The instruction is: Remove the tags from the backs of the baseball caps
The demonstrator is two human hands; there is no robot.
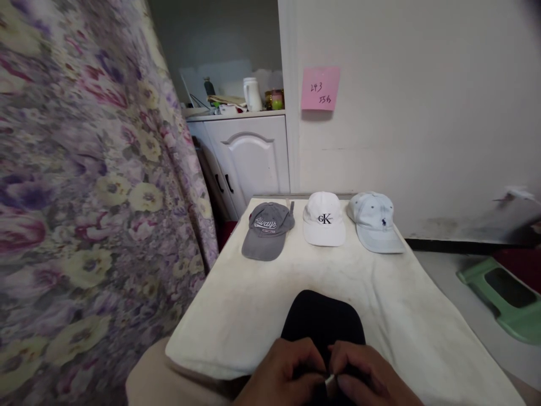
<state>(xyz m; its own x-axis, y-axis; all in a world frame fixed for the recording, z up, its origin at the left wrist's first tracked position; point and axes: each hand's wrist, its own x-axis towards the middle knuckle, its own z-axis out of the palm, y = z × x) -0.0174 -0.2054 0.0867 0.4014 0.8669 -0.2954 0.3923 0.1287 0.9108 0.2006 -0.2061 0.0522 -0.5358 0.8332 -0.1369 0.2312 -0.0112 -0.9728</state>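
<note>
A black cap point(323, 318) lies on the cloth-covered table at the near edge, its lower part hidden by my hands. My left hand point(291, 372) and my right hand point(367, 369) meet over it, fingers closed in a pinch on its near side. Between the fingertips a small pale piece point(329, 380) shows, too small to name. Farther back stand a grey cap point(266, 228) with white lettering, a white cap point(324, 219) with a black monogram, and a light blue cap point(376, 221) with a dark emblem, in a row.
The table point(228, 316) has a cream cover with some wrinkles. A floral curtain point(84, 197) hangs close on the left. Behind are a white cabinet point(257, 158) and a wall with a pink note point(320, 88). A green stool point(502, 299) stands on the floor at right.
</note>
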